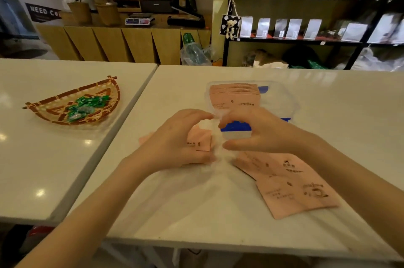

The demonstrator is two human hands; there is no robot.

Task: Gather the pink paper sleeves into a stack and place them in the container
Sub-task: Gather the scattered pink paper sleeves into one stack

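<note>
Left hand point(175, 138) curls over a few pink paper sleeves point(200, 141) mid-counter while the right hand point(251, 130) hovers half-closed, apparently empty, before the part-filled container point(282, 101); gathering continues, with loose sleeves point(290, 184) toward the counter's near right edge likely next.

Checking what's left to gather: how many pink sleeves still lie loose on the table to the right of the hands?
2: one pink sleeve just below the right hand, another overlapping it nearer the table edge. More may hide under the hands.

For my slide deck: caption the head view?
Both hands work beside a clear container of pink sleeves.
</note>
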